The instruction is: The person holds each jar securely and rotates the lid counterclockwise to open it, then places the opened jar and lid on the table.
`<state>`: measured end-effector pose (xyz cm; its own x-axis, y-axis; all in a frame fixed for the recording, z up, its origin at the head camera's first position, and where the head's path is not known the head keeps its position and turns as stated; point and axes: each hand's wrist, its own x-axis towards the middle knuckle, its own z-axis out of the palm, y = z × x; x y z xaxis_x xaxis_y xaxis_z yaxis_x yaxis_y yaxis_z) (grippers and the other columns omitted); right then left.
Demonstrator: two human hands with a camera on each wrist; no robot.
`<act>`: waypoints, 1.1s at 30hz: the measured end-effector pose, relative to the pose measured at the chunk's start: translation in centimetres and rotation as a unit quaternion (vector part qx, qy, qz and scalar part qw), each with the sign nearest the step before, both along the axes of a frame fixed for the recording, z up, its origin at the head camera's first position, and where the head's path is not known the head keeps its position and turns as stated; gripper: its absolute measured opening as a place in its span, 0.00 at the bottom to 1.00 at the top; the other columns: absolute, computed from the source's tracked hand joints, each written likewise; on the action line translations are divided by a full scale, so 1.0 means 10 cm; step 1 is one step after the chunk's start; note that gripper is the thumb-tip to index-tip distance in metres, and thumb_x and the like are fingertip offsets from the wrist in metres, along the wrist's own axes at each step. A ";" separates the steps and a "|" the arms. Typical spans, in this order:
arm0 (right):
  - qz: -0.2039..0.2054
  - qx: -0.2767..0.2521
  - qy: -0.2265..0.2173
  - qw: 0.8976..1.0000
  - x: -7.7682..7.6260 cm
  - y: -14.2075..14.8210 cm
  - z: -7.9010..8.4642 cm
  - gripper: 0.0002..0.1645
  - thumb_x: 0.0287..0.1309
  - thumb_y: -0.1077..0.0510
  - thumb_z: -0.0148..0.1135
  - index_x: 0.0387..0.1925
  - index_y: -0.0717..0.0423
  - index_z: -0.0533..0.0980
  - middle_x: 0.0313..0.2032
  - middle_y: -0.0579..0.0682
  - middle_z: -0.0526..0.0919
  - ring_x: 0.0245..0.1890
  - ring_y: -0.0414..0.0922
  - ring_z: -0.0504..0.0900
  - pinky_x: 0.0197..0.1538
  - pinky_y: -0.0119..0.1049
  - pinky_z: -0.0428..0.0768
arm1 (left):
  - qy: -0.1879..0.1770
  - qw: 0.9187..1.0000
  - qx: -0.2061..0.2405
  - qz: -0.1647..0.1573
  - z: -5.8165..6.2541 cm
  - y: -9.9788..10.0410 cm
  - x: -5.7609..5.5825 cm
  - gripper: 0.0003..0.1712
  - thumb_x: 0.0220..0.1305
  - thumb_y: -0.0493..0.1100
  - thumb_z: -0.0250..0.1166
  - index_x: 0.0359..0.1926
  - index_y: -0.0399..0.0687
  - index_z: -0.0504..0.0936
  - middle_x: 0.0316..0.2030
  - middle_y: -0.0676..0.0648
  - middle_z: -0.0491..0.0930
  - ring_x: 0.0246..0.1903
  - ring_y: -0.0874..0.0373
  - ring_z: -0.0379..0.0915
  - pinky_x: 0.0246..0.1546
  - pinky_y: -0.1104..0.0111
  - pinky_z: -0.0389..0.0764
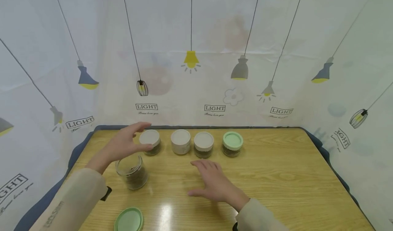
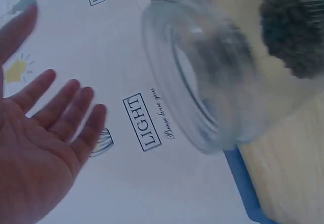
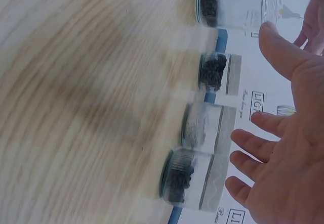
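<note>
My left hand (image 1: 122, 145) hovers with thumb and fingers spread, above and behind an open glass jar (image 1: 135, 178). In the left wrist view a gap separates that palm (image 2: 40, 148) from the uncovered jar mouth (image 2: 197, 77); dark grains lie at the jar's bottom. Fingers apart and holding nothing, my right hand (image 1: 212, 183) is over the table, in front of the jar row. A green lid (image 1: 129, 220) lies near the front left. Behind stand a white-lidded jar (image 1: 150, 142), a second with pale contents (image 1: 180, 141), a third (image 1: 203, 144), and a green-lidded jar (image 1: 232, 144).
The wood-patterned table (image 1: 276, 176) has a dark blue edge (image 1: 261, 127) along its back and sides. A white curtain (image 1: 172, 29) printed with hanging lamps surrounds it. The closed jars line the table's back, left of its right half's end.
</note>
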<state>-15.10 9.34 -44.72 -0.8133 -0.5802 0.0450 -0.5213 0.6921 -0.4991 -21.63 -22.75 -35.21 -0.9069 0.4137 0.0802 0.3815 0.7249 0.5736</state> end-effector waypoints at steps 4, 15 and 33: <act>-0.001 0.005 0.001 1.000 -0.02 0.09 0.00 0.56 0.48 0.24 0.58 0.70 0.51 0.57 0.67 0.52 0.63 0.67 0.54 0.58 0.66 0.61 0.56 | -0.031 0.997 -0.076 0.004 0.11 0.15 -0.22 0.44 0.56 0.60 0.68 0.67 0.44 0.64 0.65 0.38 0.66 0.62 0.39 0.61 0.61 0.41 0.64; -0.009 0.009 -0.002 1.000 -0.05 0.27 0.01 0.54 0.49 0.25 0.59 0.68 0.53 0.59 0.65 0.53 0.65 0.66 0.54 0.60 0.63 0.61 0.59 | -0.165 0.966 -0.186 0.069 0.04 0.42 -0.66 0.43 0.56 0.54 0.67 0.67 0.41 0.62 0.66 0.31 0.62 0.61 0.34 0.60 0.58 0.39 0.66; -0.024 0.003 -0.028 0.999 -0.07 0.48 -0.02 0.52 0.49 0.27 0.61 0.68 0.50 0.60 0.65 0.52 0.65 0.67 0.53 0.57 0.63 0.63 0.57 | -0.208 0.924 -0.239 0.212 -0.26 0.85 -0.79 0.41 0.54 0.43 0.68 0.66 0.39 0.61 0.61 0.27 0.59 0.61 0.25 0.52 0.51 0.31 0.66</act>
